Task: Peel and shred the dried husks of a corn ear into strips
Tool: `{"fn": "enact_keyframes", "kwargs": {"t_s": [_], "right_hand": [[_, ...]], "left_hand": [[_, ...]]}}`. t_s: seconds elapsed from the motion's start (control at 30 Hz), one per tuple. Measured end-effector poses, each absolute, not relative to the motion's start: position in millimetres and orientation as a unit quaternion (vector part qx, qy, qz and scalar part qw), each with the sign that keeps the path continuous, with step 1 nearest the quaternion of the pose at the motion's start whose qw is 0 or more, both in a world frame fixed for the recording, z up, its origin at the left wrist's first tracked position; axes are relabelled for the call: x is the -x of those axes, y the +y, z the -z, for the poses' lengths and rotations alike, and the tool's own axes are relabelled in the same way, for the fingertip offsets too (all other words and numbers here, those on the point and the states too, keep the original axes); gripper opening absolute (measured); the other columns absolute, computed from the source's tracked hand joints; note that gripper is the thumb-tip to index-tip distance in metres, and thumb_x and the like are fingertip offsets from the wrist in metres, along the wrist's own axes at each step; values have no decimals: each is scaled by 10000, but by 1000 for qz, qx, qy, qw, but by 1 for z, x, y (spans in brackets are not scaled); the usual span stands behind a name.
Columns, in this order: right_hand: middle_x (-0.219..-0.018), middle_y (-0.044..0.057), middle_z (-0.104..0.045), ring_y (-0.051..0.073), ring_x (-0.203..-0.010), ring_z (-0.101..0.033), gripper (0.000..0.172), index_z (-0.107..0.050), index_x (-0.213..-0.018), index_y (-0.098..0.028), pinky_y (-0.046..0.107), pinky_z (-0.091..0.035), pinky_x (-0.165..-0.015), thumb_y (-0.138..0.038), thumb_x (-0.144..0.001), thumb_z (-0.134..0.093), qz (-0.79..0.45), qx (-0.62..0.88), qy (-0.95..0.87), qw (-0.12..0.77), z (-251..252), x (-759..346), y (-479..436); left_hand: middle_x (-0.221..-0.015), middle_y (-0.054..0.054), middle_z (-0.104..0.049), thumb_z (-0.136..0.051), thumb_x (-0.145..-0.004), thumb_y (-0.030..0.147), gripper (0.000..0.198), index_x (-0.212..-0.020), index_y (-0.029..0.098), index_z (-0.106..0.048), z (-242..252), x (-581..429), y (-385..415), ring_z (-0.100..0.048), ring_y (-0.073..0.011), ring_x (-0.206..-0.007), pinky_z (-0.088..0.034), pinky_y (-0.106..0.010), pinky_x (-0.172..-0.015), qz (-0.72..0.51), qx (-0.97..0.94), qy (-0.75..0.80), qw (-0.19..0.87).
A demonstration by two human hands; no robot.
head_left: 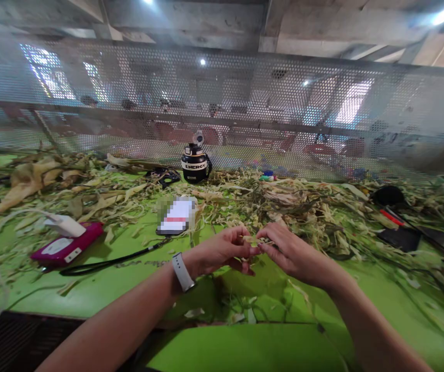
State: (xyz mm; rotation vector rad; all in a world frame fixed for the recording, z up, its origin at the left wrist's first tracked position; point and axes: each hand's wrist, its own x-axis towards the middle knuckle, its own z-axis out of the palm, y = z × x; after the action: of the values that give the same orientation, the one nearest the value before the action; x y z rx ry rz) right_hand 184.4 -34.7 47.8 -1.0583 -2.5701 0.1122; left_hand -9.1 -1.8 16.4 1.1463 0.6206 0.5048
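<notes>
My left hand [224,250] and my right hand [287,250] meet fingertip to fingertip over the green table [129,289]. Pinched between them is a thin pale strip of dried leaf [251,239], partly hidden by the fingers. Both hands are closed on it. Beyond them lies a heap of dried leaf strips [295,199], greenish and straw-coloured. Small scraps of the same stuff [251,315] lie on the table below my hands. A grey watch band circles my left wrist.
Left of my hands lie a phone [177,217] with a black strap and a magenta power strip [90,237] with a white plug and cable. A black bottle [194,168] stands before the perforated metal screen [237,93]. Dark objects and a red item [391,217] lie at right.
</notes>
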Motion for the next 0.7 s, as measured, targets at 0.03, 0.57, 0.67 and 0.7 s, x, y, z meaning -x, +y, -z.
{"fn": "enact_keyframes", "kwargs": {"t_s": [0.03,0.57,0.67,0.7], "right_hand": [[-960,109,-594,212,-960,-552,195,-513,-1021,-151,400,-468,-881,-250,-934,-370,-32,371,-911,177,-47,-184,-35],[-957,101,-587,211,-969,-538,214,-517,-1041,-157,433,-448,-921,-271,-940,-366,-23,356,-920,161,-48,-184,-36],[-957,104,-589,217,-983,-537,218,-513,-1048,-160,442,-448,-921,-269,-942,-355,-12,354,-921,165,-47,-184,-37],[-950,103,-591,219,-984,-539,214,-514,-1044,-163,444,-450,-918,-262,-941,-355,-9,353,-921,165,-47,-183,-37]], "left_hand": [[-636,73,-544,-753,-651,342,399,-901,184,-485,-17,10,-2,-544,-66,-499,-526,-300,-610,-219,-538,282,764],[-474,87,-219,-514,-752,375,318,-552,176,-367,-23,11,0,-156,-49,-416,-95,-236,-422,-143,-545,276,779],[-497,84,-142,-411,-762,472,391,-537,209,-230,-21,9,0,-82,-62,-426,-44,-255,-422,-157,-511,240,810],[-500,85,-130,-385,-768,519,412,-547,212,-224,-21,8,0,-70,-65,-427,-35,-258,-422,-160,-501,236,817]]}}
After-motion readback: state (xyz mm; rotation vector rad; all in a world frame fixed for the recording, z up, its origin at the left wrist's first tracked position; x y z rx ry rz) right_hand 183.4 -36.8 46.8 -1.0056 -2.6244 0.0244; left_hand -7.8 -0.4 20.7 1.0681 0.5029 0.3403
